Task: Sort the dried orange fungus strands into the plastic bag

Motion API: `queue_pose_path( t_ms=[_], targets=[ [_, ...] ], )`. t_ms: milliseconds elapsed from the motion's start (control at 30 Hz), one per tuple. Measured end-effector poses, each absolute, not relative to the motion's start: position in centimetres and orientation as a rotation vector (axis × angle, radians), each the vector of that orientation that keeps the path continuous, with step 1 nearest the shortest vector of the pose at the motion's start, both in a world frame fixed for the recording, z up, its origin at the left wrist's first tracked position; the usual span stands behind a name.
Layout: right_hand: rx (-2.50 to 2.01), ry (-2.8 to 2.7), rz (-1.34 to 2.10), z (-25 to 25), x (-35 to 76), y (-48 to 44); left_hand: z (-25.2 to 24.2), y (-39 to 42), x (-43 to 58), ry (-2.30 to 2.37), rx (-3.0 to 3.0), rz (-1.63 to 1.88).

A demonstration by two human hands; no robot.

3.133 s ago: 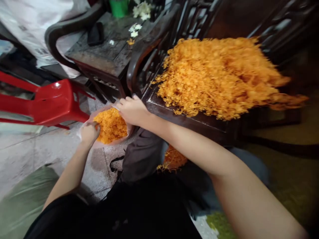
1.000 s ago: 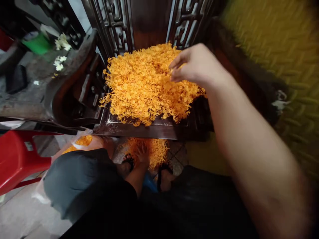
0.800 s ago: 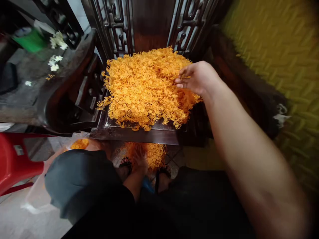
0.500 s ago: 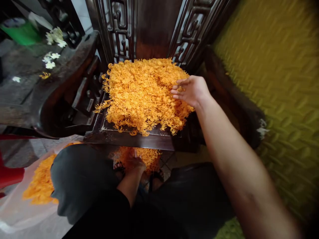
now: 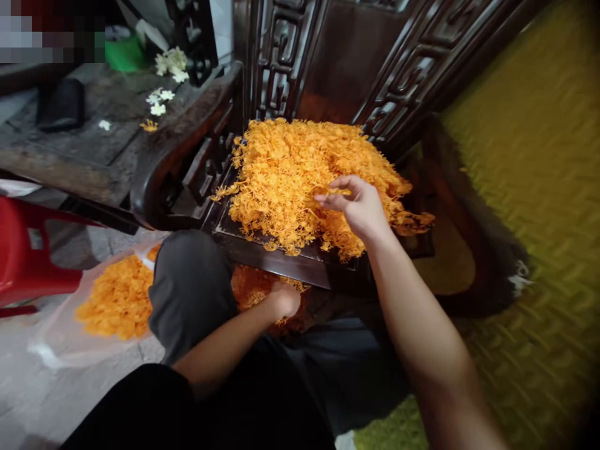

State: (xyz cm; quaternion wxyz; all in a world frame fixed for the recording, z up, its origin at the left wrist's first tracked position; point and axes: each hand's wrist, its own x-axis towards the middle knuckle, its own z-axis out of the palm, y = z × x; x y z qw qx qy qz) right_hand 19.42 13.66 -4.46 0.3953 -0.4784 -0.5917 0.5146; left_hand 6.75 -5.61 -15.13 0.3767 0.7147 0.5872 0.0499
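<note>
A large heap of lacy orange flower-like pieces (image 5: 281,169) covers most of the dark wooden chair seat (image 5: 300,269). My right hand (image 5: 359,203) is over the front right part of the heap, its thumb and fingers curled into a pinch around a small orange piece. Below the seat's front edge, my left hand (image 5: 285,300) reaches in between my knees to a second orange pile (image 5: 253,284). Its fingers are hidden behind the back of the hand, so what it grips does not show.
On the left floor lies a translucent bag (image 5: 60,337) with more orange pieces, near a red plastic stool (image 5: 19,250). White flowers (image 5: 159,103), a black wallet-like object (image 5: 60,105) and a green tape roll (image 5: 124,49) rest on the wooden side surface. Yellow textured matting (image 5: 553,206) is at right.
My right hand has moved toward the front of the heap, and its outstretched fingers have curled into a pinch. My left hand has turned, hiding its fingers. The view has shifted left.
</note>
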Motion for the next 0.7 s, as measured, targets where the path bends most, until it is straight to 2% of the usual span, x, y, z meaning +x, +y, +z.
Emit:
queue_pose_path(
  t_ms=[67,133,233,300,467,600,700],
  targets=[
    [-1.167,-1.708,1.311,-4.3,18.5,11.4,-13.1,-7.0,4.4,1.347,1.825,0.059],
    [-1.024,-1.928,1.35,-4.0,17.6,9.0,-10.6,-8.4,1.7,1.33,1.785,0.167],
    [-0.758,-2.11,1.454,-3.8,16.3,5.3,-7.6,-10.0,-1.3,1.623,1.402,0.826],
    [-0.614,-2.148,1.461,-3.9,15.4,3.2,-6.5,-10.7,-2.1,1.649,1.278,1.067],
    [-0.422,-2.18,1.332,-4.6,13.5,-0.4,-5.3,-12.3,-2.9,1.78,1.529,1.148],
    [-0.365,-2.234,1.385,-4.8,12.5,-1.3,-3.8,-14.0,-5.1,1.765,1.735,1.134],
    [-0.448,-2.438,1.218,-4.7,11.3,0.5,-3.8,-15.6,-9.7,2.083,1.792,1.164]
  ],
)
